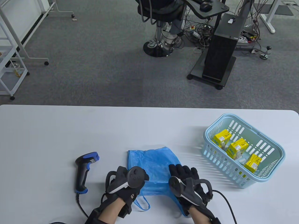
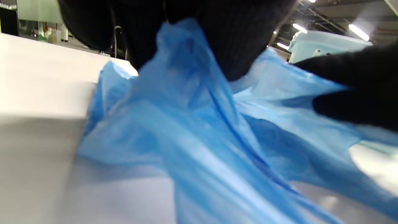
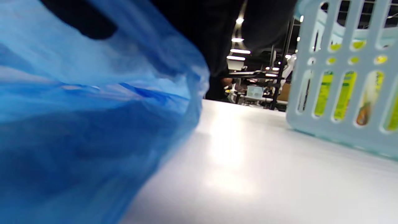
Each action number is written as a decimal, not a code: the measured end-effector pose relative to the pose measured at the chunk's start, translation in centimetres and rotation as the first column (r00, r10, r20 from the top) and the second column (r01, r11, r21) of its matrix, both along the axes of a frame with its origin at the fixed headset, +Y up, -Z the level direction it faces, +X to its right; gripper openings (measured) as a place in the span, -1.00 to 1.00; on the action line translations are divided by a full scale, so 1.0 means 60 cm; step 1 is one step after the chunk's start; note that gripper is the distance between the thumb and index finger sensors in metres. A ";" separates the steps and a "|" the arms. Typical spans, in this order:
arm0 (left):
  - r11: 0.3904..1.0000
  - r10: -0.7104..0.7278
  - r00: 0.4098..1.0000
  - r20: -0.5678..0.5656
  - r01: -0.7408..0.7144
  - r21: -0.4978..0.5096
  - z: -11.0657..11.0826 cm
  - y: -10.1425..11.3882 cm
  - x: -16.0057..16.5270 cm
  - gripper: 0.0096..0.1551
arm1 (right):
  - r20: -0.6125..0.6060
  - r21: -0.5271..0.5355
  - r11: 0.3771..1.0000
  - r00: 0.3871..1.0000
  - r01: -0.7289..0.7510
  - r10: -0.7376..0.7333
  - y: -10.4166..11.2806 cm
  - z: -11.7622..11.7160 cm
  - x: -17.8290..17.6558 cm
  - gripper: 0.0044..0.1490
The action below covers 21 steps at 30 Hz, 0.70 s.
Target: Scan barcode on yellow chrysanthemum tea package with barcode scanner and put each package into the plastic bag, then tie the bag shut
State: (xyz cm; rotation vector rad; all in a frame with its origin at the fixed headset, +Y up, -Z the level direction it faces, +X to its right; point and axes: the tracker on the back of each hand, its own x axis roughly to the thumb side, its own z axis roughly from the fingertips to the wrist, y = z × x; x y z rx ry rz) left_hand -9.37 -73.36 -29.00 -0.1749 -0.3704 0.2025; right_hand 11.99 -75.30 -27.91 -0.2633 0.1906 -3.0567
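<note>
Blue plastic bag (image 1: 155, 164) lay flat on the white table (image 1: 46, 130), near the front edge, w/ one handle loop trailing toward the person. Left hand (image 1: 127, 184) sat on the bag's left side; in the left wrist view its fingers (image 2: 236, 37) were bunching a ridge of the film up off the table, so it was pinching the bag. Right hand (image 1: 186, 182) was on the bag's right side, fingers (image 1: 178, 170) laid over the plastic; right wrist view showed bag film lifted close to the cam, but whether those fingers were curled round it or just pressing flat, can't tell. Scanner (image 1: 84, 171), black w/ blue trim, lay on its side left of the bag, apart from the left hand, cable running off the front edge. Light-blue slotted basket (image 1: 275, 168) stood at the right, well apart from the bag, w/ three yellow tea packs inside: one (image 1: 222, 138) at the back, one (image 1: 237, 148) in the middle, one (image 1: 252, 162) nearest the front. No pack was in either hand.
</note>
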 end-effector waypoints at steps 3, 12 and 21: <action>0.997 -0.064 0.997 0.049 0.066 -0.035 0.008 -0.006 0.016 -0.32 | 0.003 0.030 0.999 0.999 0.038 -0.038 0.010 0.003 -0.009 -0.27; 0.984 -0.178 0.980 0.090 0.179 0.001 0.023 -0.036 0.063 0.21 | -0.023 0.043 0.998 0.999 0.037 -0.036 0.022 0.015 -0.029 -0.32; 0.996 -0.083 0.993 -0.084 0.079 -0.042 0.003 -0.026 0.006 -0.30 | -0.016 0.046 0.999 1.000 -0.008 0.009 0.020 0.013 -0.020 -0.44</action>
